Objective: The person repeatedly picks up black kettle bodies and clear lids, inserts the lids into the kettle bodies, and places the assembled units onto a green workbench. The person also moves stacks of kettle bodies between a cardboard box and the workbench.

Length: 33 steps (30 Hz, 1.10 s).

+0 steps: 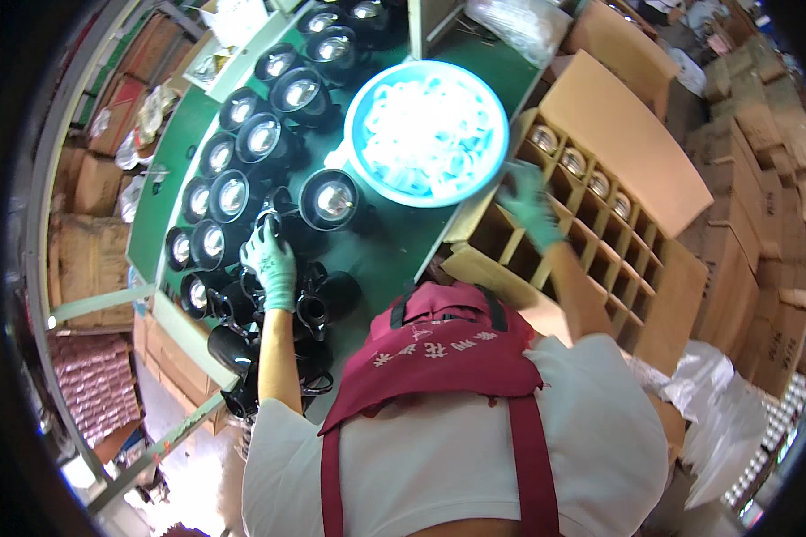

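My left hand (270, 261), in a pale green glove, has its fingers bent round the top of a black jug (280, 202) among the rows on the table. Beside it stands another black jug (331, 200) with a shiny silver inside. My right hand (530, 208), gloved the same way, is over the near-left edge of an open cardboard box (521, 268), close to the blue basin (356, 134). Its fingers look stretched out and somewhat blurred, with nothing seen in them. The box has cardboard dividers, and several silver round pieces (573, 162) sit in its far cells.
White, glaring ring-like pieces (434, 130) fill the basin on the green table (390, 246). Several black jugs (231, 195) crowd the table's left side, some tipped over near my left forearm. Stacked cartons (734, 206) and clear plastic sheeting (716, 416) lie to the right.
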Tool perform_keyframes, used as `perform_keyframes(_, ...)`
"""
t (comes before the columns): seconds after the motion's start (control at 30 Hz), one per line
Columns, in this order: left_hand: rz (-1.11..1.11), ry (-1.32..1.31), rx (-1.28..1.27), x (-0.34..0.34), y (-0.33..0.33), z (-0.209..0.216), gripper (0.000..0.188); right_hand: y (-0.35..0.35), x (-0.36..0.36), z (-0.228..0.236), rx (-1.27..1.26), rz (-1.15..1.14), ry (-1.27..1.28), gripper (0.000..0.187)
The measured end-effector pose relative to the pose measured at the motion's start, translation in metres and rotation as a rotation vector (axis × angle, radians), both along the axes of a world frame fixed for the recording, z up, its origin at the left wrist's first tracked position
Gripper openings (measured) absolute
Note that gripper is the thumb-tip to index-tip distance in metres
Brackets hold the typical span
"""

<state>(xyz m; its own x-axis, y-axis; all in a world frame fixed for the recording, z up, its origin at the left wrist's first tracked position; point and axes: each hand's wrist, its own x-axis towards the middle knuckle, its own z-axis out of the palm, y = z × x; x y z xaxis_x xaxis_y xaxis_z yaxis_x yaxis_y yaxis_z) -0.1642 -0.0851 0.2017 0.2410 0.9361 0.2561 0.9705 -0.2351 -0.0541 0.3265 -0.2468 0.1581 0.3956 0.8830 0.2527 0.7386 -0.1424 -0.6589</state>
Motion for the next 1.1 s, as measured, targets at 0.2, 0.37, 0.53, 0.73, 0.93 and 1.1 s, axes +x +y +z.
perform_keyframes(0.2,-0.471,-0.365,-0.188,0.149,-0.016,0.018,0.042,-0.139,0.219,-0.06,-0.445,-0.544,-0.257,0.063)
perform_keyframes(0.37,-0.518,-0.304,-0.503,0.276,-0.019,-0.052,0.027,-0.153,0.304,-0.123,-0.784,-0.66,-0.197,0.076)
perform_keyframes(0.53,-0.337,0.12,-0.929,0.317,0.013,-0.09,0.038,-0.168,0.388,-0.182,-0.881,-0.59,0.099,0.076)
perform_keyframes(0.73,-0.187,0.017,-0.939,0.302,-0.002,-0.08,0.042,-0.151,0.383,-0.188,-1.236,-0.374,-0.157,0.135)
perform_keyframes(0.93,-0.144,-0.099,-0.932,0.301,0.006,-0.085,0.059,-0.153,0.356,-0.174,-1.143,-0.58,-0.247,0.117)
perform_keyframes(1.1,-0.113,-0.059,-0.944,0.307,0.011,-0.088,0.066,-0.17,0.335,-0.13,-0.879,-0.657,-0.367,0.113)
